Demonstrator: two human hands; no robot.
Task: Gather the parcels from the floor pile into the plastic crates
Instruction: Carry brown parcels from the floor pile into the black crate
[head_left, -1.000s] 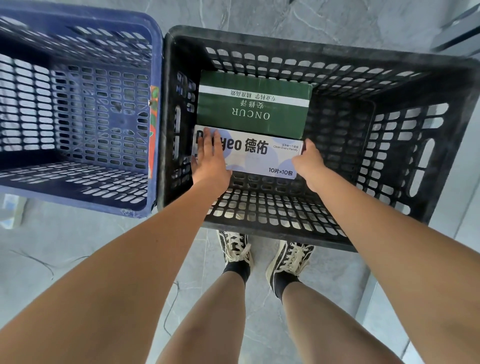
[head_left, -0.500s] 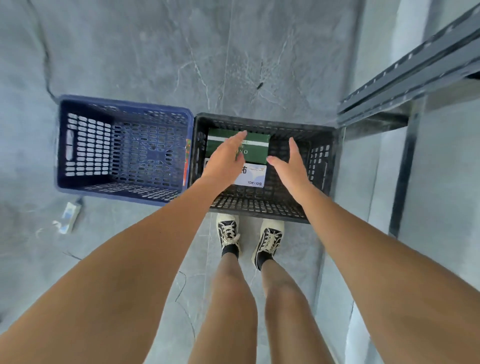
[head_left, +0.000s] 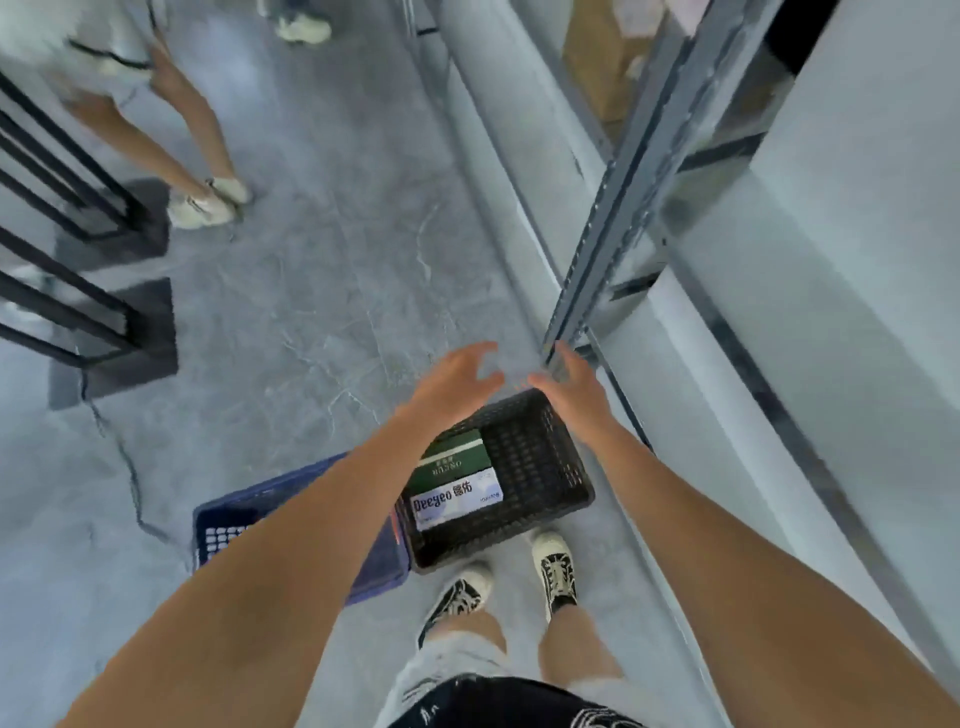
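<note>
**Head view: both hands empty, between parcels**

Head cam looks down at two crates on the grey floor (head_left: 322, 270). Black crate (head_left: 550, 467) sits just in front of the person's shoes, w/ its right side near the metal rack upright (head_left: 597, 249). Blue crate (head_left: 291, 525) is beside it on the left, side walls touching or nearly so; the left forearm hides most of it, so I can't tell what's inside.

Two parcels lie in the black crate, against its left wall: a green box (head_left: 451, 460) toward the far end and a white-and-blue pack (head_left: 457, 500) marked "Deeyeo" toward the near end, edges touching. Right half of the crate floor looks bare.

Left hand (head_left: 457, 379) and right hand (head_left: 571, 387) hang in the air above the crate's far rim, fingers spread and relaxed, nothing held, touching nothing.

Step, as I judge it: a drop-off is done and the next pick-up isn't started. Floor pile isn't in frame, so the next move prob. calls for turning to find it, bending, and taking one parcel w/ both hands. Room is left in the black crate's right half.

Around: another person's legs (head_left: 171, 124) and pale shoes at top left, black metal frames (head_left: 78, 260) on dark base plates at the left edge, a cardboard box (head_left: 597, 57) on the rack at top right. Rack upright stands close on the right; could catch an elbow when turning.
</note>
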